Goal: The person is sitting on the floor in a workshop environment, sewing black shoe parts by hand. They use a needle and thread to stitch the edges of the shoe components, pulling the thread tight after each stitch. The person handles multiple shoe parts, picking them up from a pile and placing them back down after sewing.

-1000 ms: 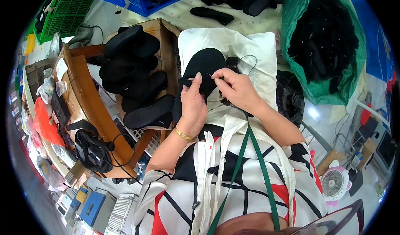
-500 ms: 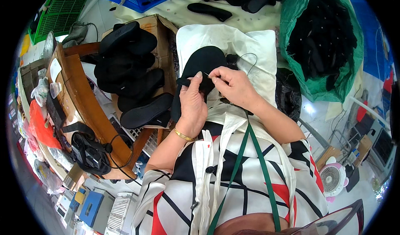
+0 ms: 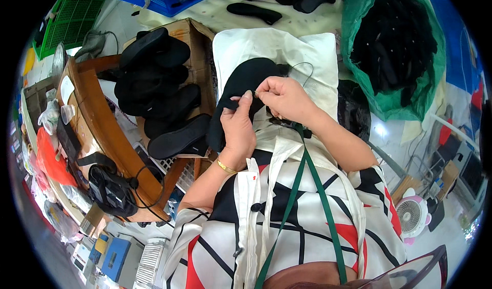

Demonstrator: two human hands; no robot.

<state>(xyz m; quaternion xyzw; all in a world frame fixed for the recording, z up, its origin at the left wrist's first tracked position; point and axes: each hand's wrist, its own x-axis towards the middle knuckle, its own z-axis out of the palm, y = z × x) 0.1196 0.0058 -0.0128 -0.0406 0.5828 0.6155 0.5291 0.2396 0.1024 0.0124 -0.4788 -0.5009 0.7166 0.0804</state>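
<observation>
A black slipper (image 3: 251, 73) rests across a white cushion on my lap. My left hand (image 3: 239, 125) is closed around its edge, thumb on top and a finger showing through beside the dark fabric. My right hand (image 3: 284, 98) pinches a thin needle (image 3: 255, 91) at the slipper, close to my left thumb; only a sliver of it shows. A dark thread (image 3: 310, 74) loops out behind my right hand over the white cushion (image 3: 320, 50). The underside of the slipper and part of its opening are hidden by my hands.
Several black slippers (image 3: 177, 131) are piled on a cardboard box (image 3: 197, 38) at the left, beside a wooden table (image 3: 110, 150). To the right stands a green sack (image 3: 379, 112) of black pieces. A blue crate (image 3: 174, 6) and another black piece (image 3: 253, 13) lie beyond the cushion.
My right fingers have come slightly closer to my left thumb, and less of the needle shows. A finger of my left hand now shows more at the slipper's edge.
</observation>
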